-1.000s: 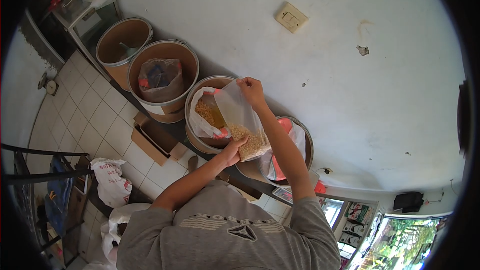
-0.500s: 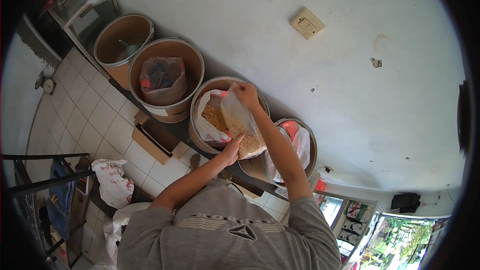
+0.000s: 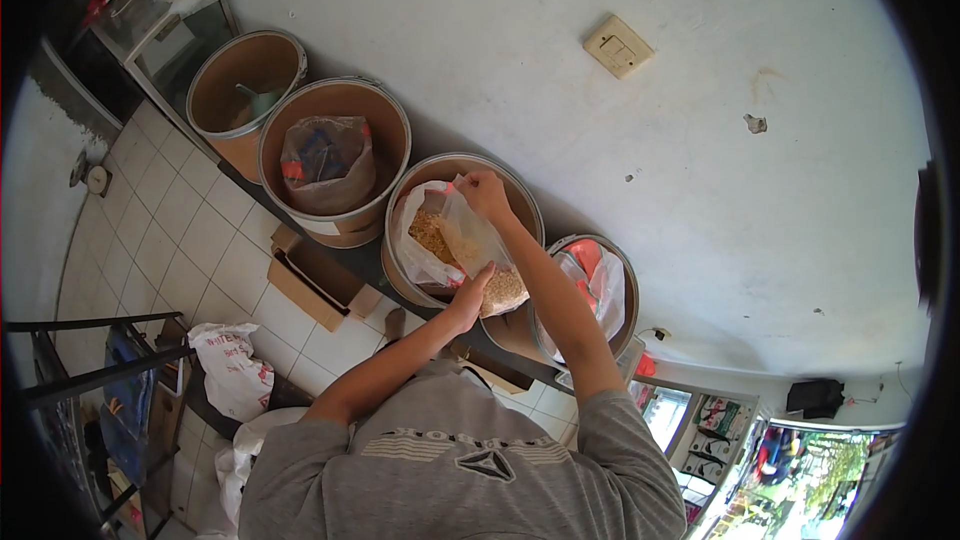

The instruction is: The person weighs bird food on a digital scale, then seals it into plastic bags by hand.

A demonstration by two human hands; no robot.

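Observation:
A clear plastic bag of pale grain point(image 3: 503, 292) is held between my two hands over the third drum point(image 3: 535, 202). My left hand point(image 3: 468, 300) is closed around the bag's lower side, thumb up. At the bag's upper end, my right hand point(image 3: 484, 194) pinches the rim between its fingers. Inside the drum, directly beside the held bag, an open white sack point(image 3: 408, 258) contains golden-yellow grain point(image 3: 430, 233). The held bag leans toward this sack, and its mouth overlaps the sack's opening.
To the left, a drum point(image 3: 385, 175) holds a bagged load, and a farther drum point(image 3: 215, 100) contains a scoop point(image 3: 260, 100). At right, another drum point(image 3: 628, 290) has a white and red sack. A cardboard box point(image 3: 305, 285) and a printed sack point(image 3: 232, 370) are below.
My right hand has shifted slightly left and down with the bag's rim. The bag now leans more toward the sack, and its grain shows in a smaller patch near my left hand.

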